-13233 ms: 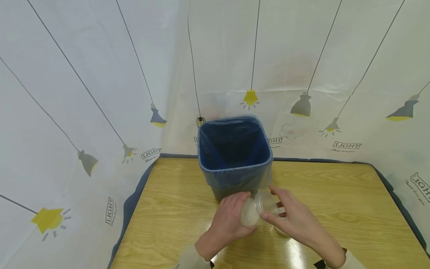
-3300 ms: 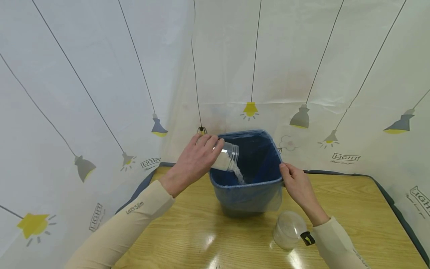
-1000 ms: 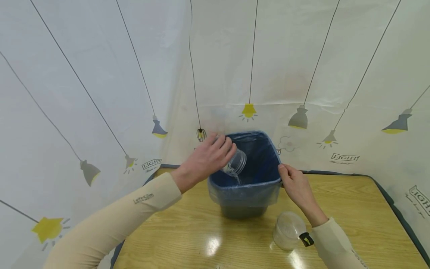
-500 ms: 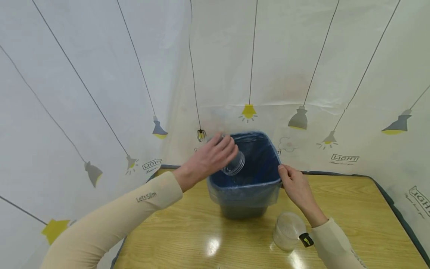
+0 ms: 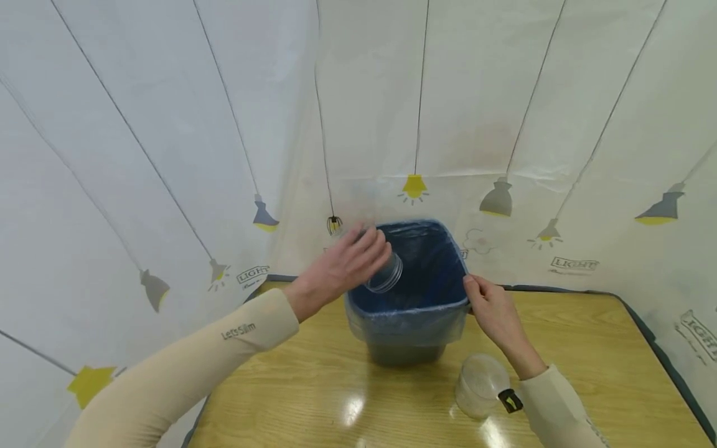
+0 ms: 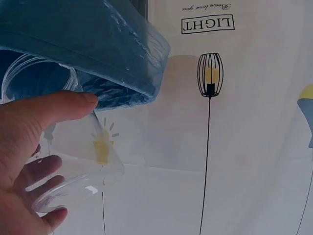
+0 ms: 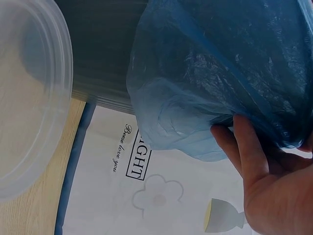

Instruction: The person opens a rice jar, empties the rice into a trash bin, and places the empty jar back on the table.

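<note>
My left hand (image 5: 350, 261) grips a clear plastic jar (image 5: 388, 274), tipped mouth-down over the blue-lined bin (image 5: 406, 356). The jar (image 6: 80, 147) looks empty in the left wrist view, its threaded mouth inside the bin's opening and my thumb lying along its side. At the bin's right rim, my right hand (image 5: 495, 314) pinches the edge together with the blue bag liner (image 5: 406, 326). In the right wrist view, its fingers (image 7: 252, 152) press against the liner from outside. A second clear plastic container (image 5: 482, 386) stands on the table beside my right wrist.
The wood-grain table (image 5: 302, 386) ends at a dark blue border along the wall. Behind the bin rises a white wall covering (image 5: 381, 93) printed with hanging lamps. A black strap piece (image 5: 510, 400) shows at my right wrist.
Earlier both hands were on the jar before the bin. Then white grains poured from it; the stream has since stopped and the jar is tipped more steeply. The right hand stays on the rim.
</note>
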`<state>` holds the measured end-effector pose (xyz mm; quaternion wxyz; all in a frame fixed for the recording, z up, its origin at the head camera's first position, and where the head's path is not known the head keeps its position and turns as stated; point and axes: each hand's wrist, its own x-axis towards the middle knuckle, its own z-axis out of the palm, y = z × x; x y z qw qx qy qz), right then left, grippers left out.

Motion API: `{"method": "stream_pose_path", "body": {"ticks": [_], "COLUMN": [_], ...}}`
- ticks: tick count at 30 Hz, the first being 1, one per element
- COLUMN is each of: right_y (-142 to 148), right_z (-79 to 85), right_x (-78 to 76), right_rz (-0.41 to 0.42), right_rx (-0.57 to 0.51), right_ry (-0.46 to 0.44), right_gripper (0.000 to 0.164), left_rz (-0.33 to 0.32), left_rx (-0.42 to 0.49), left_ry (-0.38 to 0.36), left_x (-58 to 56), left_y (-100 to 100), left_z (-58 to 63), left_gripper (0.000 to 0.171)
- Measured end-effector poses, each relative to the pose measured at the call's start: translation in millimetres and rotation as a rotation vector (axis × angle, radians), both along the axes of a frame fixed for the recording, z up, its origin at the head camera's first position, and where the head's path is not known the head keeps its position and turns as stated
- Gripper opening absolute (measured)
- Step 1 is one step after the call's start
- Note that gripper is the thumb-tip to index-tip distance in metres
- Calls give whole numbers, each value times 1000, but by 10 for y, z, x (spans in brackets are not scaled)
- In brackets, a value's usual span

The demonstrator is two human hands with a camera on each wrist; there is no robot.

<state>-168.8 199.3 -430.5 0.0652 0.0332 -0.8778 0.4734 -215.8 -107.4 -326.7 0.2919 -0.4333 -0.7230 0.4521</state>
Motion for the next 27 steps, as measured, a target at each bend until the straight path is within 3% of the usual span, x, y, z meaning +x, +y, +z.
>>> {"method": "stream_pose_path", "body": {"ticks": [11, 17, 20, 23, 27], "right_y": [-40, -62, -66, -63, -57], "right_z": [19, 15, 13, 13, 9], "right_x": [10, 4, -6, -2, 1], "right_rz": [19, 35, 33, 23, 19], "right_rx": [10, -1, -5, 2, 10], "right_ry": [4, 1, 3, 7, 3], "right_gripper": [45, 46, 46, 47, 47], "left_rz": [23, 8, 31, 28, -28], "left_rx": [-14, -2, 11, 56, 167], "left_ry": [28, 7, -11, -43, -105], "left_x": [36, 8, -5, -30, -77], "left_y": [-49, -129, -142, -155, -207], "left_z": [-29, -46, -47, -53, -75], "left_gripper": [62, 64, 69, 73, 82]}}
